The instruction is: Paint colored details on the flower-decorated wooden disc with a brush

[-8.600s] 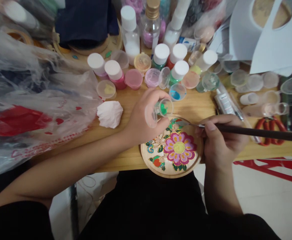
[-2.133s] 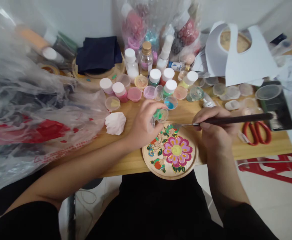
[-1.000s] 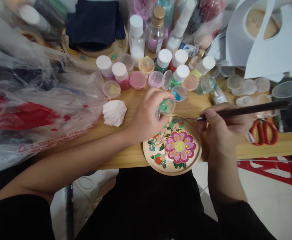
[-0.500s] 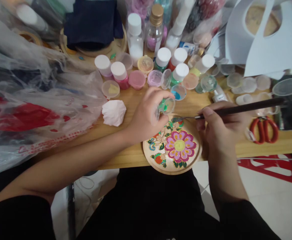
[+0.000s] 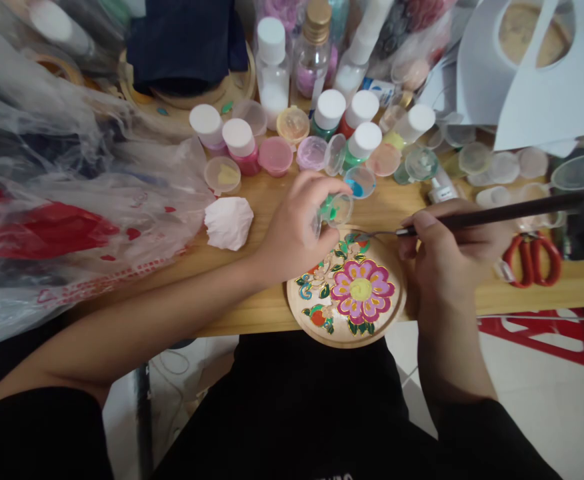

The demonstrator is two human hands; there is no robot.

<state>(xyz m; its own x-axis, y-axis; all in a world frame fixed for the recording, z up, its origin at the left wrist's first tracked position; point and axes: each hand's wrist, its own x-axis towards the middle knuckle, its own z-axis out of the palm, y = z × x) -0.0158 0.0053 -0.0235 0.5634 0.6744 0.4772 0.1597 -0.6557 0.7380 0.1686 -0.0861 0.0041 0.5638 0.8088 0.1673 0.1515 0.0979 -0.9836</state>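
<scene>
We see one wooden table, its left side buried under a heap of clear plastic bags with red print. Far right lies one white cut sheet, and at the back one dark folded cloth sits on a round wooden board.

At the table's near edge, overhanging slightly, rests one round wooden disc painted with a large pink flower, a yellow centre and green leaves. Our left hand curls its fingers around one small clear pot holding green paint, tilted on its side just above the disc's far rim. Our right hand pinches one long dark brush between thumb and fingers; the metal tip lies at the disc's upper edge, just beside the pot.

Behind the hands we count six white-capped paint bottles in a loose row, with many small open pots among them, too crowded to count exactly. One crumpled white tissue lies left of our left hand. One pair of red-handled scissors lies right of our right hand.
</scene>
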